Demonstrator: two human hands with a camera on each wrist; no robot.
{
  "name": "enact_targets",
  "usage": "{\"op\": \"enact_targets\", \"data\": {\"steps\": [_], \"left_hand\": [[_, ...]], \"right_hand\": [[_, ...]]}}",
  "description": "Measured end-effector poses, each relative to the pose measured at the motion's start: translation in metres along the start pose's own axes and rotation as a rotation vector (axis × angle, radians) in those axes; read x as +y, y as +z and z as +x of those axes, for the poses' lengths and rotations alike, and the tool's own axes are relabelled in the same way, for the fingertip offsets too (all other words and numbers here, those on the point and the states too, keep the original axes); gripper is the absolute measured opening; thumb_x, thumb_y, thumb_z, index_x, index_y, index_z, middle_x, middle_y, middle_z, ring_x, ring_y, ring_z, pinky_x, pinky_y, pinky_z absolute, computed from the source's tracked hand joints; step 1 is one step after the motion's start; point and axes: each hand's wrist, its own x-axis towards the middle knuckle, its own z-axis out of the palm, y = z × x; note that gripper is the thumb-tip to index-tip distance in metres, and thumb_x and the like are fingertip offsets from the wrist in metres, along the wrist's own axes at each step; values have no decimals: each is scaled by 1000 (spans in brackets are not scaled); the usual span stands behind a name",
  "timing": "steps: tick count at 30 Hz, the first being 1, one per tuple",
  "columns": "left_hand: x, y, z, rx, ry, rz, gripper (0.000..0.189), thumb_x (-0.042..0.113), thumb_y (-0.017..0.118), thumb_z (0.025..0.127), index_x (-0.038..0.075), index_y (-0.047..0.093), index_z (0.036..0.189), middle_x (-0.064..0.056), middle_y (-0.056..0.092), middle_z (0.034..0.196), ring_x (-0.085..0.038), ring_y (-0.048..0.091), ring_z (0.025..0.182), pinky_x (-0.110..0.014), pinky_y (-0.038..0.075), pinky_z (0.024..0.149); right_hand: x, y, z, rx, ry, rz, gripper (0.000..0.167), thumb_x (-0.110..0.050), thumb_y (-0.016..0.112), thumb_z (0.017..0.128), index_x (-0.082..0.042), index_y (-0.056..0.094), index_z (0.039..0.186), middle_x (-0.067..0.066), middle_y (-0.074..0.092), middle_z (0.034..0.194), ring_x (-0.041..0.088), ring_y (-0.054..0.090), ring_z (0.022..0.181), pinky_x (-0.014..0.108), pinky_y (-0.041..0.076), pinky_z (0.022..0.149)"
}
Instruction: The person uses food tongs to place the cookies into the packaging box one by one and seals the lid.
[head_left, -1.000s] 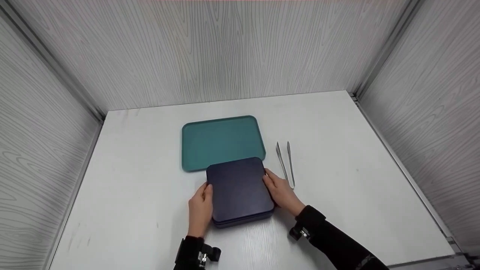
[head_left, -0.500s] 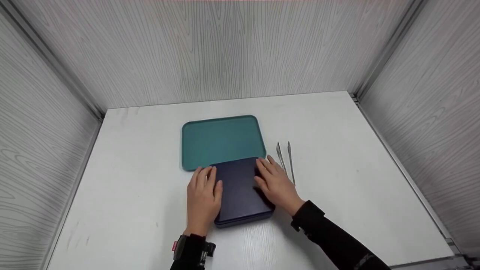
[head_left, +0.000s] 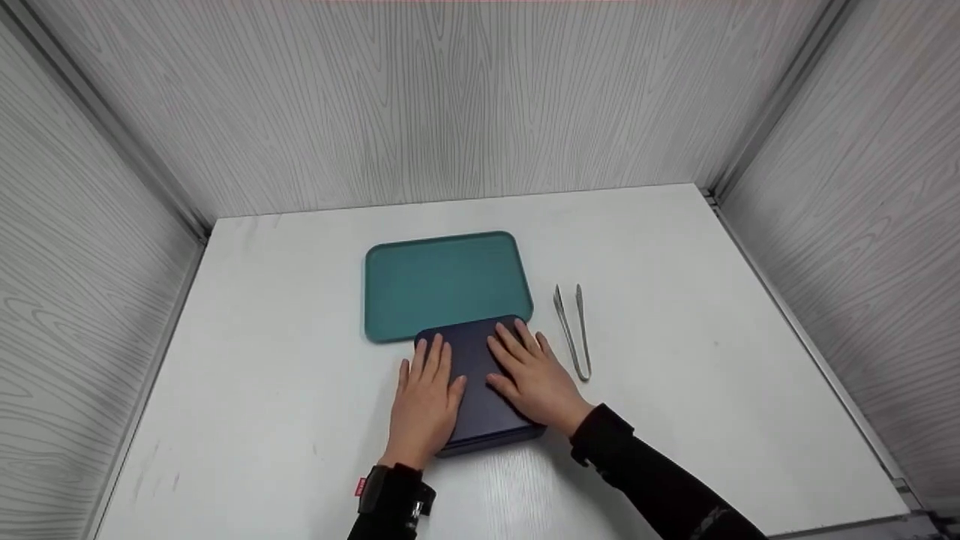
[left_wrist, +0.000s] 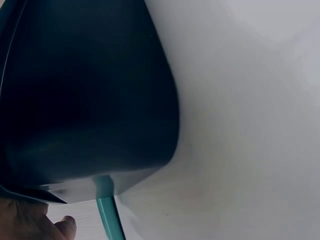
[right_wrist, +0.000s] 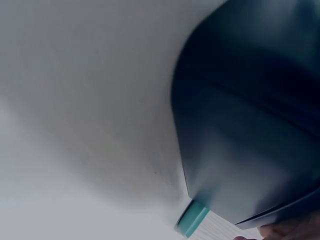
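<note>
A dark navy lidded box (head_left: 474,382) with rounded corners stands on the white table. My left hand (head_left: 426,401) lies flat on the left part of its lid, fingers straight and pointing away from me. On the right part of the lid rests my right hand (head_left: 536,379), its fingers spread and straight. Both wrist views look along the box's side: the left wrist view has the dark wall (left_wrist: 95,100) with fingers (left_wrist: 30,220) at the lower corner, and the right wrist view has the opposite wall (right_wrist: 240,150).
Just behind the box lies a teal rectangular tray (head_left: 446,285), its front edge close to the box's back. Metal tongs (head_left: 576,337) lie to the right of the box, tips pointing away. Grey wood-grain panels (head_left: 450,105) enclose the table (head_left: 712,420) at the back and sides.
Both hands have moved from gripping the box's sides up onto its lid, then inward, and now lie flat there. Box, tray and tongs stay about where they were.
</note>
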Motion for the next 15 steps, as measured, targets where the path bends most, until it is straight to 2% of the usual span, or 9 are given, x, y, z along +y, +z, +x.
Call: {"op": "enact_targets", "data": {"steps": [6,15], "left_hand": [[-4,7,0,36,1,18,61,34,43,110,2,31,160,-12,24,169,-34,15,157,-57,19,124],[-7,8,0,36,5,10,61,34,43,110,1,31,160,-13,25,168,-35,15,157,-58,21,123]], "right_hand": [[0,6,2,31,-28,-44,64,-49,38,109,-15,31,162,10,23,169,33,14,157,56,20,124],[-1,11,2,30,-19,-54,63,-49,38,109,-16,31,162,9,22,170,30,14,157,55,20,124]]}}
